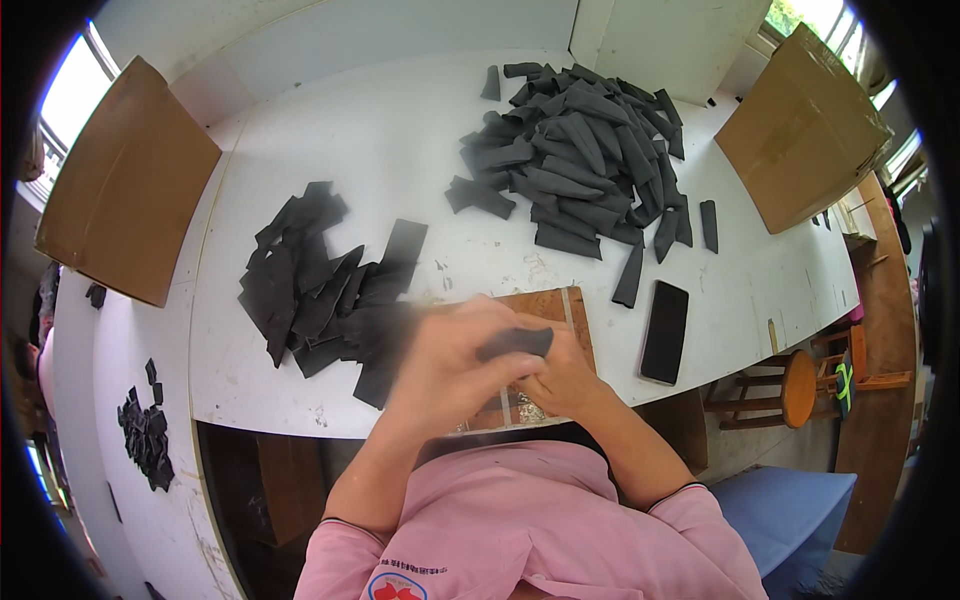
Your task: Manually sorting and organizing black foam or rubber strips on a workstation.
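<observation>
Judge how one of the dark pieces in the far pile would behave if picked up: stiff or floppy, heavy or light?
Probably floppy: pieces in the far pile lie draped and bent over each other. Likely light, since they look thin and flat. Unlikely to roll or slide far; the piece between both hands looks soft, though blurred.

A white tabletop (400, 140) carries a large heap of dark folded pieces (580, 150) at its far right and a flatter spread of black flat pieces (320, 280) at its left. A wooden board (555, 305) lies at the near edge, with a black phone (665, 331) just right of it.
</observation>
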`<state>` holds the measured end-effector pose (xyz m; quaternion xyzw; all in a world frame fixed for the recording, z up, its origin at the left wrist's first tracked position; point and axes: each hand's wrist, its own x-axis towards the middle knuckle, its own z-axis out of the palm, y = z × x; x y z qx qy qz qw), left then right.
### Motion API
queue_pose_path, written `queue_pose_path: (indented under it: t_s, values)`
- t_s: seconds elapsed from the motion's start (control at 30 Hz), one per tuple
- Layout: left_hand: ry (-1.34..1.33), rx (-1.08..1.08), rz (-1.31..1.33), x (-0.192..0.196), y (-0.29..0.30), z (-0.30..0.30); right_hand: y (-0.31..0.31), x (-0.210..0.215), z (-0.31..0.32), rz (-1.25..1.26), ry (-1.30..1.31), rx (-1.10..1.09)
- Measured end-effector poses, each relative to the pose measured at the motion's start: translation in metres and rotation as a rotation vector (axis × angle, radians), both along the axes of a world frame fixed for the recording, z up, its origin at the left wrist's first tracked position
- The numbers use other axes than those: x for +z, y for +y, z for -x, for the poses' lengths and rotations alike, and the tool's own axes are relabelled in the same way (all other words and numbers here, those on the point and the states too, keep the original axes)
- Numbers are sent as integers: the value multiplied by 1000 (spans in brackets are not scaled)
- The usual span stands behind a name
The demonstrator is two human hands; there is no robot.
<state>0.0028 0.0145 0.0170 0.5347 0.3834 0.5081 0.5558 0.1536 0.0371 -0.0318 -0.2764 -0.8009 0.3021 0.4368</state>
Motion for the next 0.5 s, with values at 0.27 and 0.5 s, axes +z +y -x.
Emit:
queue_pose_path:
  t_s: [0.27, 0.5]
  values:
    - [283, 215, -219, -9, -5, -9, 0, -22, 6, 23, -108, -81]
    - [-428, 222, -199, -13, -11, -3, 5, 8, 2, -34, -307, -77]
